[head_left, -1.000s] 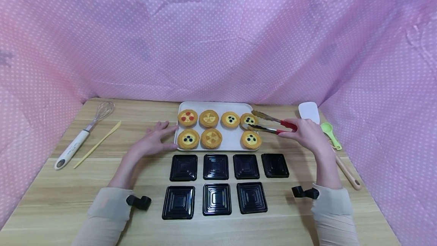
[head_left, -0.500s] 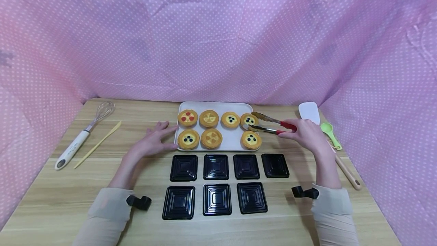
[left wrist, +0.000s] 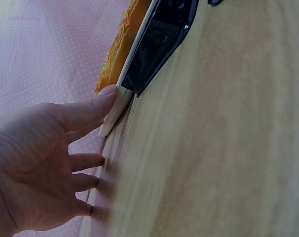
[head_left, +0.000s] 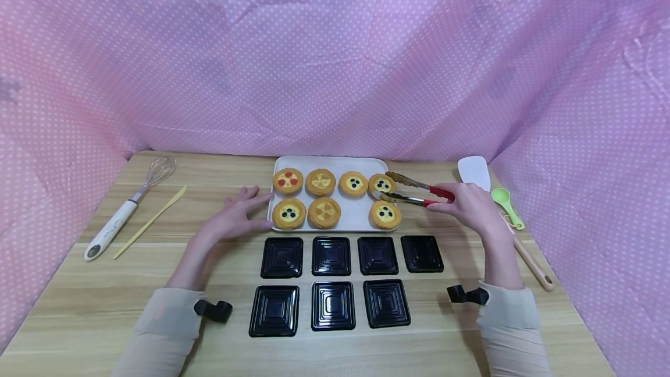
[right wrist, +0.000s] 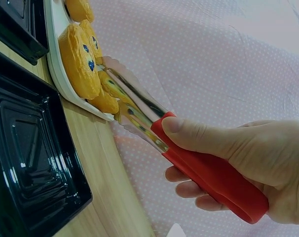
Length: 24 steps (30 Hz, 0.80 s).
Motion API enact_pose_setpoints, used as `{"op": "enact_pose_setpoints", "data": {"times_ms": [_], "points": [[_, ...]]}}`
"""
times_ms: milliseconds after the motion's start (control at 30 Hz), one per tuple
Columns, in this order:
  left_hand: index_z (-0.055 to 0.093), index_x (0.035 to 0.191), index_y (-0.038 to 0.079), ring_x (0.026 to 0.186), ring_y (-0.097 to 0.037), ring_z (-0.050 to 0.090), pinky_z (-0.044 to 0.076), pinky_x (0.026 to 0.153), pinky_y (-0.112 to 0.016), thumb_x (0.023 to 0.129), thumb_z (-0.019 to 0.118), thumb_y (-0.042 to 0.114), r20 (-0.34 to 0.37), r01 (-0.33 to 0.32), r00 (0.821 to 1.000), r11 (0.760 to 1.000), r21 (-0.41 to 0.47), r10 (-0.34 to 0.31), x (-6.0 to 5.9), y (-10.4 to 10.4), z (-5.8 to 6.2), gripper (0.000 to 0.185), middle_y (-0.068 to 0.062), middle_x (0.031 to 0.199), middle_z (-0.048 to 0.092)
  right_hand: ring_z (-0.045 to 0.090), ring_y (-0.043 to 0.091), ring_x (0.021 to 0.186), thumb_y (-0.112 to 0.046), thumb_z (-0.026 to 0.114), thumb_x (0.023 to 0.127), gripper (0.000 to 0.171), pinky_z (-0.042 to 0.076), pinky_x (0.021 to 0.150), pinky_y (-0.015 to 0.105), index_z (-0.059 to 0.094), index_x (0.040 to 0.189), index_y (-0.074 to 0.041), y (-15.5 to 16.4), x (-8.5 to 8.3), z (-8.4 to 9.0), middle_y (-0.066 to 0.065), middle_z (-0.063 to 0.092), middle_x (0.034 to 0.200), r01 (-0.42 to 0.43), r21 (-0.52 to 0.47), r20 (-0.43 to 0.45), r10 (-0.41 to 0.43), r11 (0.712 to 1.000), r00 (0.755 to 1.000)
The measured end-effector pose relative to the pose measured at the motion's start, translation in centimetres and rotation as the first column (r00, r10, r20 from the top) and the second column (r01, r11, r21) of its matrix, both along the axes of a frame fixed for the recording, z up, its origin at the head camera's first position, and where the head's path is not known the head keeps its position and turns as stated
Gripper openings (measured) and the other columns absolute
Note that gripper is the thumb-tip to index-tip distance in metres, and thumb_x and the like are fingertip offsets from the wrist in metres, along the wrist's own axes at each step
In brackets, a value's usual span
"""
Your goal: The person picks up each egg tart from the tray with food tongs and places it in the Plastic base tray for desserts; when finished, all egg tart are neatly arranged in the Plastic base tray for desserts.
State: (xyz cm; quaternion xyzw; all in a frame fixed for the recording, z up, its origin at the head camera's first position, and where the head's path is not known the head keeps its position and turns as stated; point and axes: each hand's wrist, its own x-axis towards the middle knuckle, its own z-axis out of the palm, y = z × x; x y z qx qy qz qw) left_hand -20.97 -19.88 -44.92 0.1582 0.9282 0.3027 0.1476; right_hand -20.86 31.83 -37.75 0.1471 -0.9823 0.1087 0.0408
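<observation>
A white tray (head_left: 361,163) holds several fruit tarts. My right hand (head_left: 471,205) grips red-handled metal tongs (head_left: 419,189), whose tips straddle the far-right blueberry tart (head_left: 381,184). In the right wrist view the tongs (right wrist: 189,158) reach over the tarts (right wrist: 78,61) at the tray's edge (right wrist: 56,59). My left hand (head_left: 235,217) lies flat on the table, thumb against the tray's left edge; in the left wrist view the thumb (left wrist: 90,111) touches the tray corner (left wrist: 115,111).
Several black square cups (head_left: 331,255) stand in two rows in front of the tray. A whisk (head_left: 128,205) and a yellow knife (head_left: 152,220) lie at the left. A white spatula (head_left: 473,171), a green spoon (head_left: 506,205) and a wooden handle (head_left: 531,263) lie at the right.
The tongs have crept slightly left and closed in around the far-right blueberry tart. The left hand has stayed put.
</observation>
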Motion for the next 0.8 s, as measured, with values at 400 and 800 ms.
{"op": "enact_pose_setpoints", "data": {"times_ms": [400,800], "points": [[0.037,0.160,0.015,0.156,-0.056,-0.003,-0.009,0.121,-0.077,0.092,0.072,0.043,0.000,0.003,1.000,1.000,-0.001,-0.003,-0.04,-0.06,-0.01,0.081,-0.031,0.170,0.008,0.061,0.018,0.068,-0.040,0.084,0.084,0.046,0.046,0.058,0.035,0.076,0.121,-0.014,-0.10,-0.01,0.08,0.007,0.078,0.088,-0.001,-0.001,0.004,0.001,1.000,1.000],[0.038,0.159,0.017,0.157,-0.055,-0.003,-0.008,0.121,-0.077,0.092,0.072,0.045,-0.004,-0.001,1.000,1.000,-0.008,0.001,-0.04,0.00,-0.08,0.081,-0.030,0.170,0.008,0.063,0.020,0.068,-0.041,0.083,0.084,0.045,0.046,0.057,0.036,0.076,0.121,-0.015,-0.09,0.03,0.12,0.009,0.079,0.090,0.006,0.007,0.003,-0.006,1.000,1.000]]}}
